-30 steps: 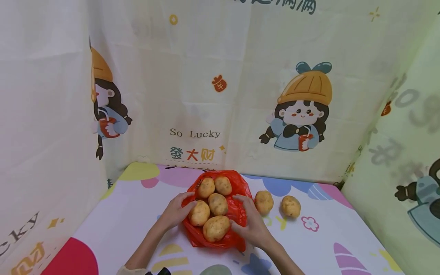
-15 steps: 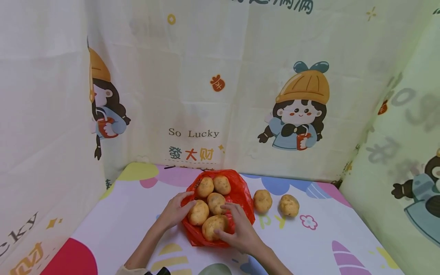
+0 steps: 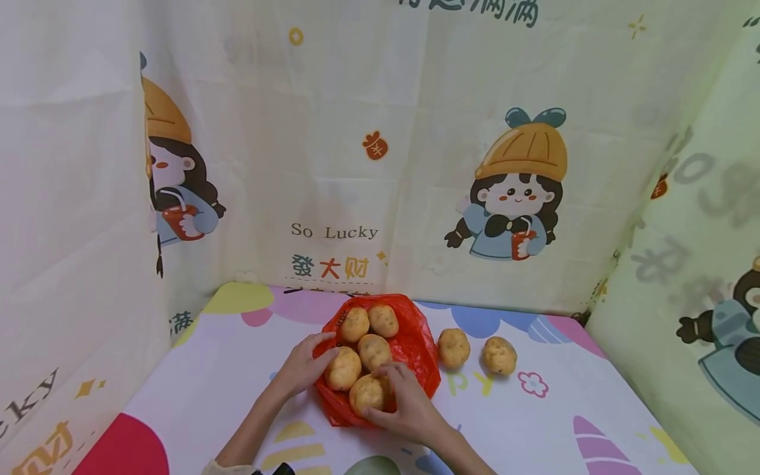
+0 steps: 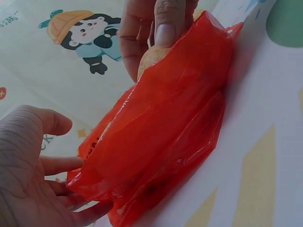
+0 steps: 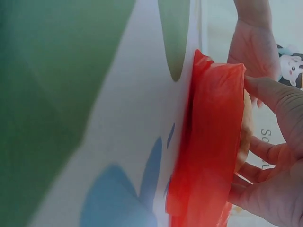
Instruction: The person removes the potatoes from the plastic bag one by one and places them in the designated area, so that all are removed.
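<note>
A red plastic bag (image 3: 417, 340) lies spread on the table with several potatoes in it, among them a middle potato (image 3: 374, 351) and a left potato (image 3: 342, 369). My right hand (image 3: 414, 410) grips the front potato (image 3: 365, 394), thumb on the near side and fingers on the far side. In the right wrist view the bag's red side (image 5: 215, 123) hides the lower part of that potato. At the bag's left edge my left hand (image 3: 301, 369) has its fingers spread; in the left wrist view its fingertips touch the bag (image 4: 156, 127).
Two loose potatoes, a nearer one (image 3: 454, 348) and a farther one (image 3: 500, 355), lie on the table right of the bag. The patterned tablecloth (image 3: 522, 429) covers the table. Printed cloth walls (image 3: 404, 198) stand behind and on both sides.
My right hand has moved left from the bag's right edge onto the front potato and now holds it. The front potato looks slightly turned. My left hand has stayed in place.
</note>
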Motion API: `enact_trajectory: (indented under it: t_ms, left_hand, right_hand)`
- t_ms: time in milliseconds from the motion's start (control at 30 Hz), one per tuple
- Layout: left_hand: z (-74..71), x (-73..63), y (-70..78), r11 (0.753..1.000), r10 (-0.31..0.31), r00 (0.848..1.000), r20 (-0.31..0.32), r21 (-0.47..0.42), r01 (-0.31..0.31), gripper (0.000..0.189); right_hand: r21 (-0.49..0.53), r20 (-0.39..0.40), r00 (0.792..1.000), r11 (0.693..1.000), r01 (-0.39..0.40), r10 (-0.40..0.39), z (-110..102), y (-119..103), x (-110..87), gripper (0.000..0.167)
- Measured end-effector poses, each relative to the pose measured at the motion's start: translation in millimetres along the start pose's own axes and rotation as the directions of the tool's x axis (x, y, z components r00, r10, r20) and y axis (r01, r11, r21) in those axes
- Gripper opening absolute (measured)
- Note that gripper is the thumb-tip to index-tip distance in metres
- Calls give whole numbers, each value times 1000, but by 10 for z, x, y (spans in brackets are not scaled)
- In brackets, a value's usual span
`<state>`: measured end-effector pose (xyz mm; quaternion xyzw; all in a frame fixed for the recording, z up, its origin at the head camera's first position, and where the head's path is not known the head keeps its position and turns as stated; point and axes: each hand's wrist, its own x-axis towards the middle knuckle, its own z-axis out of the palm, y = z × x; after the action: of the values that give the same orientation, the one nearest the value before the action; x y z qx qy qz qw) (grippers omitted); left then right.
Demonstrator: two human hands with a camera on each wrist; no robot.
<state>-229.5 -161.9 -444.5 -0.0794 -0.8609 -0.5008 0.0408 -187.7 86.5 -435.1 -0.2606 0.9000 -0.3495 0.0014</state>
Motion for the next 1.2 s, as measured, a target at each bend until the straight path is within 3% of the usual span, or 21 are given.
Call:
enact_trajectory:
  t_ms: [667,1200]
  left_hand:
    - [9,0,17,1000,3,1000,0,-4,-3,48]
    - [-18,-15,30,1000,-10,1000,11,-2,10,50]
  right_hand:
    - [-11,-54,998,1000,12,-12,116,12,40,54]
    - [43,-84,997,999,4,-1,43,38,7,55]
